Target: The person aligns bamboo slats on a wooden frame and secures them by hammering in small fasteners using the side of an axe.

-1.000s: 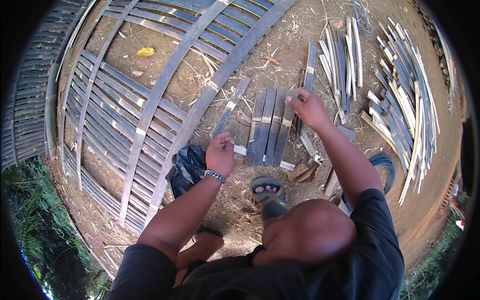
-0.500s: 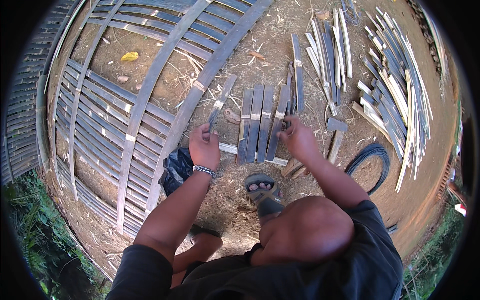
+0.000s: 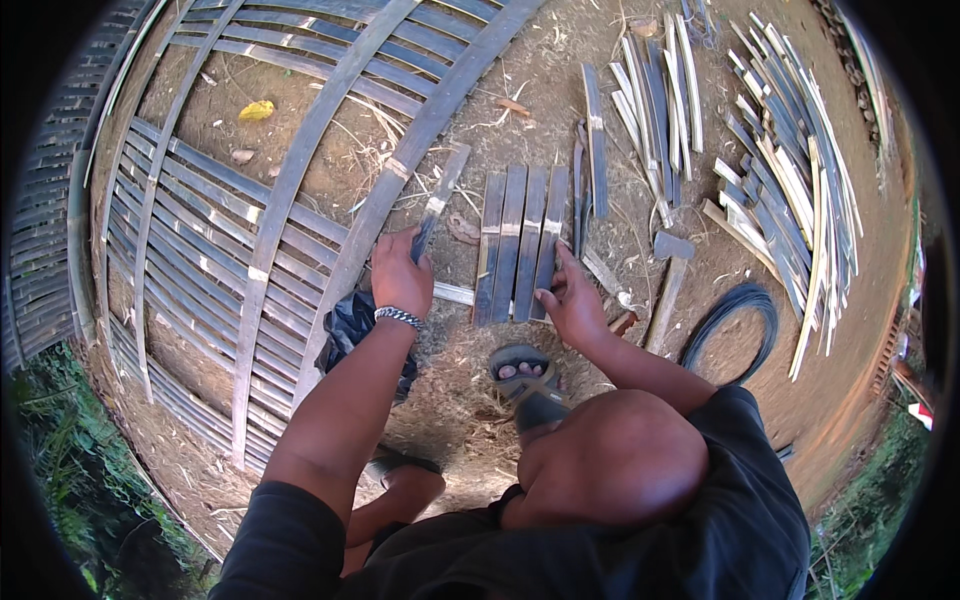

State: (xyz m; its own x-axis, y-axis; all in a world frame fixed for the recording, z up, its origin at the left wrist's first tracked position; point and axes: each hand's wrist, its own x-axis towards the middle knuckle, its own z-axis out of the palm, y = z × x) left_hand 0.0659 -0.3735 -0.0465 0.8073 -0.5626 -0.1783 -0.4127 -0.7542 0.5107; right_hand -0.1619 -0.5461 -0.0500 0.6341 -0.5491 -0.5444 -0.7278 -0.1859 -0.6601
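Left hand (image 3: pixel 401 275) grips a slat (image 3: pixel 438 200) between lattice (image 3: pixel 300 180) and slat row (image 3: pixel 520 240).

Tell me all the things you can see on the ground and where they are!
bamboo lattice frame: one, grey-brown, large, on the dirt at left
row of flat slats: four side by side, dark grey, in front of the person
single slat: one, grey, slanting, left of the row
loose slats: a bundle, grey and pale, upper middle
big slat pile: many, grey and pale, far right
hammer: one, wooden handle, right of the row
wire coil: one, black, on the dirt at right
black bag: one, under the left wrist
yellow leaf: one, inside the frame
sandalled foot: one, below the row
left hand: holds the single slat's near end, metal bracelet
right hand: touches the row's rightmost slat
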